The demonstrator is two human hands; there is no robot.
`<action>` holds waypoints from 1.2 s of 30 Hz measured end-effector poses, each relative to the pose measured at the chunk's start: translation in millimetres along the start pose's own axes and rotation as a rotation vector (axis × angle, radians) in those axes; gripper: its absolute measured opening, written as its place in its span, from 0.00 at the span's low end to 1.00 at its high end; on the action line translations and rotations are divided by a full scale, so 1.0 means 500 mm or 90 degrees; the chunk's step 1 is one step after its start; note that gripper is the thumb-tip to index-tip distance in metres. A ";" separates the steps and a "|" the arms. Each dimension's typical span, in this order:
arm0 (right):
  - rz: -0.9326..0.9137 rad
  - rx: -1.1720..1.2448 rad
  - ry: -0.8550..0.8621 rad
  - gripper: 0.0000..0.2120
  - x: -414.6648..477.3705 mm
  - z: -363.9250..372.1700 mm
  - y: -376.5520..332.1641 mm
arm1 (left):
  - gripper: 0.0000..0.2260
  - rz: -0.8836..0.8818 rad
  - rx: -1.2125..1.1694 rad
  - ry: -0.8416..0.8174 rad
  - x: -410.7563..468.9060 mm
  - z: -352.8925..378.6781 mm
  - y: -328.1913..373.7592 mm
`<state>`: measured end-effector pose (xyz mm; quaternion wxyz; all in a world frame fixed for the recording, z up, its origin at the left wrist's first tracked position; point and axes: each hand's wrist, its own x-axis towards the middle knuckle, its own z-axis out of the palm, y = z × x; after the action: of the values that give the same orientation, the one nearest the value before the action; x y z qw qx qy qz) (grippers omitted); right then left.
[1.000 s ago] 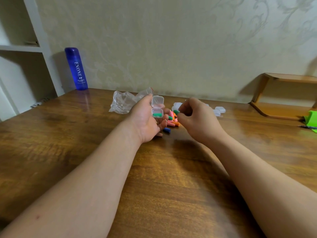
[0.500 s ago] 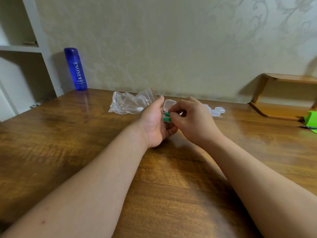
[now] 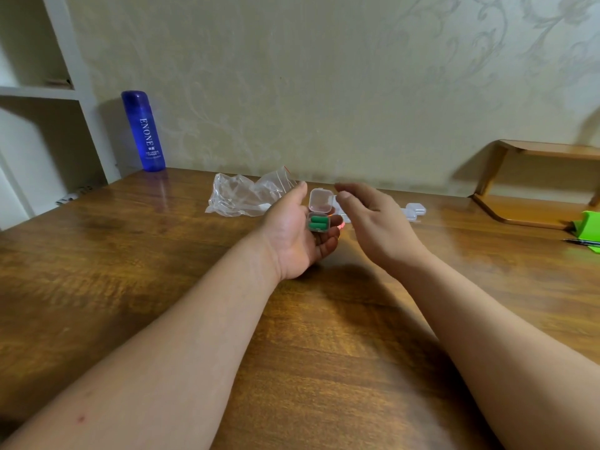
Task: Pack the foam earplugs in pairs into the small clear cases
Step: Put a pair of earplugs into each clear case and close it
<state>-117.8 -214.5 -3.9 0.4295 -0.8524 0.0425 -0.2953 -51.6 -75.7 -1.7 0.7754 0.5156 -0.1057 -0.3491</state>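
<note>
My left hand (image 3: 297, 235) lies palm up above the table and holds a small clear case (image 3: 318, 221) on its fingers. The case's lid (image 3: 320, 200) stands open, and two green earplugs (image 3: 317, 222) lie side by side in its base. My right hand (image 3: 373, 219) hovers just right of the case with fingers relaxed and nothing in them; its fingertips are near the lid. A pink earplug (image 3: 341, 225) peeks out between my hands; the rest of the loose earplugs are hidden behind them. More clear cases (image 3: 414, 211) lie on the table beyond my right hand.
A crumpled clear plastic bag (image 3: 242, 198) lies behind my left hand. A blue bottle (image 3: 143, 131) stands at the back left by white shelves. A wooden rack (image 3: 532, 186), a green object (image 3: 589, 227) and a pen (image 3: 582, 242) are at the right.
My right hand has put the second green earplug into the case and pulled away to the right, now holding nothing. My left hand still holds the open case.
</note>
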 end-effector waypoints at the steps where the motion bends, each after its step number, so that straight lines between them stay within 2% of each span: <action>1: -0.004 0.001 -0.021 0.13 -0.002 0.003 0.000 | 0.34 0.001 -0.004 -0.003 0.000 0.000 0.001; 3: -0.025 -0.002 -0.039 0.17 -0.003 0.008 0.002 | 0.34 0.001 -0.015 -0.002 0.000 -0.002 0.002; 5: -0.045 -0.003 -0.045 0.17 -0.005 0.011 0.002 | 0.35 0.000 -0.033 -0.001 -0.001 -0.006 0.006; 10: -0.076 -0.065 -0.082 0.06 -0.011 0.018 0.008 | 0.32 -0.003 -0.082 -0.002 -0.006 -0.010 0.011; 13: -0.095 -0.107 -0.089 0.10 -0.013 0.021 0.008 | 0.27 -0.010 -0.070 -0.001 -0.005 -0.007 0.011; 18: -0.083 -0.065 -0.042 0.14 -0.008 0.014 0.012 | 0.18 0.012 -0.030 -0.006 -0.009 -0.003 0.006; 20: -0.076 -0.050 -0.038 0.19 -0.005 0.009 0.018 | 0.14 0.026 0.004 -0.001 -0.010 0.001 0.001; 23: -0.071 -0.060 -0.053 0.29 -0.003 0.005 0.026 | 0.12 0.040 0.030 0.025 -0.005 0.002 -0.003; 26: -0.069 -0.082 -0.048 0.32 -0.001 0.005 0.030 | 0.11 0.058 0.034 0.041 -0.002 -0.001 -0.003; 36: -0.113 -0.152 -0.036 0.21 0.000 0.009 0.030 | 0.12 0.122 0.095 0.073 -0.003 0.005 -0.008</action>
<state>-112.8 -220.8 -17.2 0.2982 -0.9057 -0.0101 -0.3011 -55.8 -77.6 -3.8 0.7693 0.5787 -0.1353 -0.2344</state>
